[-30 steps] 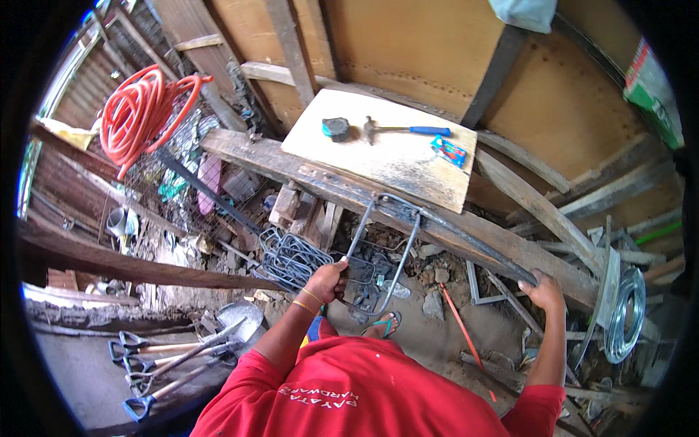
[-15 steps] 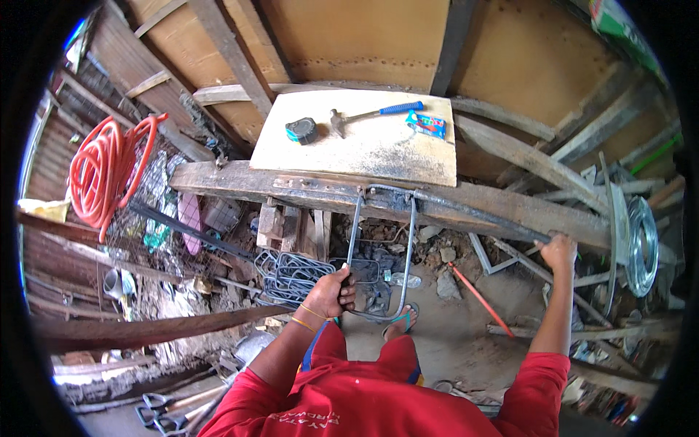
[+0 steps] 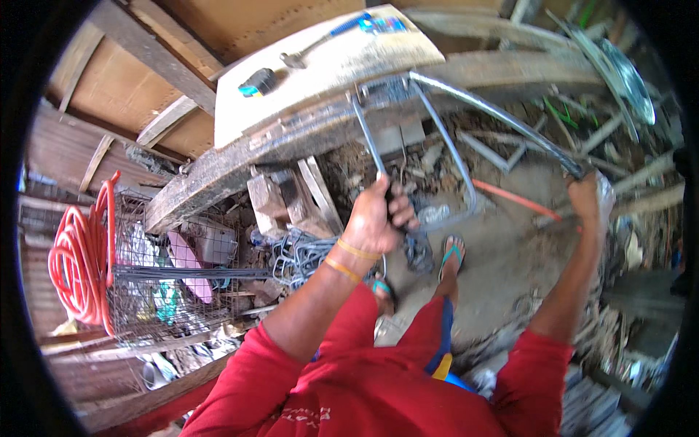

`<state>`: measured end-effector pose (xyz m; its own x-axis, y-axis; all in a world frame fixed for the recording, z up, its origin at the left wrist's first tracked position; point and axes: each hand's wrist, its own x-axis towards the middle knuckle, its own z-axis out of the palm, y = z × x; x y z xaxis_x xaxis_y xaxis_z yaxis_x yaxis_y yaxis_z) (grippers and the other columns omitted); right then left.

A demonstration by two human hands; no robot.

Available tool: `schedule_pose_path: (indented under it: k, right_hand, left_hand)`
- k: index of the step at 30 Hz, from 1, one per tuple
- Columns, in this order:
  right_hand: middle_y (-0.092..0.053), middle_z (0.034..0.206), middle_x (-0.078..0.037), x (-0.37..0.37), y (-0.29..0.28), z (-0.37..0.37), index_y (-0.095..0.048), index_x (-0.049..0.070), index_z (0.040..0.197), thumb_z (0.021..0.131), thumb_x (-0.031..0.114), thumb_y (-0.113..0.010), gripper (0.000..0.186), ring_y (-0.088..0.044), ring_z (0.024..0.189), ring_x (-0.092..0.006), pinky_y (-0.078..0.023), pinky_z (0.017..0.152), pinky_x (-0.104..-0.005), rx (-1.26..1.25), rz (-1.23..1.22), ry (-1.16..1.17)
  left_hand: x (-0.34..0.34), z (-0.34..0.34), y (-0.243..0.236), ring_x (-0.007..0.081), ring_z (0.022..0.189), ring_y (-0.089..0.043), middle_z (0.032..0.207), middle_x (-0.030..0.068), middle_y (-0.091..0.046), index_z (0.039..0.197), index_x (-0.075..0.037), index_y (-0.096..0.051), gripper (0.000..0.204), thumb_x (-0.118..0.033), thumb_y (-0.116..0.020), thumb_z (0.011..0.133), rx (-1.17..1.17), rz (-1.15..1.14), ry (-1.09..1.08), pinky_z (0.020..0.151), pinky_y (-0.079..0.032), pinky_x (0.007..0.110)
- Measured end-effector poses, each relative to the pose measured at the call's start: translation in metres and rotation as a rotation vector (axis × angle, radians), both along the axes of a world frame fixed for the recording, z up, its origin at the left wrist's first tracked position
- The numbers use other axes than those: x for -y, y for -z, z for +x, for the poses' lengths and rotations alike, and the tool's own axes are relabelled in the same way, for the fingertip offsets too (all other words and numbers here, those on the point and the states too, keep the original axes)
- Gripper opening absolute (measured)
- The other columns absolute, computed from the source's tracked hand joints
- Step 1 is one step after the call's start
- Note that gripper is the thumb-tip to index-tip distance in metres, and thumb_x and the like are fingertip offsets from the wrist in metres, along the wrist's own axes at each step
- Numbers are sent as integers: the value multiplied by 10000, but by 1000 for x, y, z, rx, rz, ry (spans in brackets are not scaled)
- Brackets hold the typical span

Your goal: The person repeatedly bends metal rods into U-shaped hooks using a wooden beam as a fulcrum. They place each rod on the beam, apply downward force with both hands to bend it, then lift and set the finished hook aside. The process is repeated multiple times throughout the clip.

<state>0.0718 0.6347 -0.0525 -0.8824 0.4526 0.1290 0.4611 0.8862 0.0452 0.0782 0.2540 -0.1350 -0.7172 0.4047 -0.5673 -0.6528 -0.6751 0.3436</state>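
My left hand [image 3: 375, 215] is closed round one side of a bent steel rod [image 3: 448, 146], shaped into an open rectangle. The rod's upper ends meet a metal bending fixture [image 3: 386, 91] on a thick wooden beam [image 3: 196, 182]. At the right, my right hand [image 3: 582, 197] grips the lower end of a long metal lever bar [image 3: 495, 113], whose other end reaches the fixture. Just left of my left hand, a heap of bent steel rods [image 3: 298, 255] lies low beside the wood blocks. My left fingers are slightly blurred.
On a pale board [image 3: 313, 80] lie a hammer [image 3: 320, 44], a tape measure [image 3: 257, 82] and a small blue packet [image 3: 382, 25]. A coiled orange hose [image 3: 76, 266] hangs at the left by a wire cage [image 3: 175, 306]. Wire coil [image 3: 626, 80] stands far right; an orange bar [image 3: 517, 200] lies below.
The whole view has turned and shifted. Both hands keep hold of the rod and the lever bar; the bar now slopes down more steeply to the right, and the feet stand apart.
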Motion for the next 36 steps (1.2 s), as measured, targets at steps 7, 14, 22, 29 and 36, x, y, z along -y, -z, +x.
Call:
schedule_pose_path:
  k: [7, 14, 22, 29, 36]
  right_hand:
    - [-725, 896, -217, 61, -5, 69, -710, 69, 1005, 857, 353, -692, 321, -717, 878, -404, -542, 800, -528, -107, 68, -25]
    - [-714, 924, -244, 33, -30, 48, -688, 51, 1033, 833, 324, -720, 340, -695, 907, -432, -538, 814, -542, 132, -171, -88]
    - [-703, 872, -231, -37, -41, 12, -655, -12, 1012, 826, 355, -745, 421, -706, 852, -397, -538, 774, -509, 595, -601, -381]
    - [-612, 821, -37, -64, 8, 14, -525, 120, 1060, 775, -86, -778, 433, -560, 567, -129, -392, 468, -287, 515, -1850, 27]
    - [-540, 604, 11, -18, -3, 59, -646, 49, 864, 796, 172, -763, 183, -464, 456, -79, -333, 417, -276, 359, -1493, -56]
  left_hand:
    - [4, 2, 12, 193, 670, -449, 705, 7, -439, 902, -117, -510, 451, -502, -363, 1086, -70, 167, 15, 822, -464, 451]
    - [-17, 74, -9, 321, 1243, -570, 1388, 177, -582, 1451, -6, -483, 596, -431, -507, 1034, -205, -226, 750, 1099, -417, 434]
    - [-257, -19, -23, 231, 1088, -620, 1146, 94, -670, 1162, -47, -640, 361, -351, -673, 969, -58, 444, 270, 979, -475, 369]
    - [-278, -21, -9, 195, 775, -564, 742, 17, -542, 784, -124, -546, 286, -287, -658, 992, 35, 606, 76, 785, -474, 346]
    - [-251, 9, 0, 134, 723, -519, 714, -19, -525, 754, -130, -556, 316, -294, -645, 1008, -154, 510, 137, 716, -430, 314]
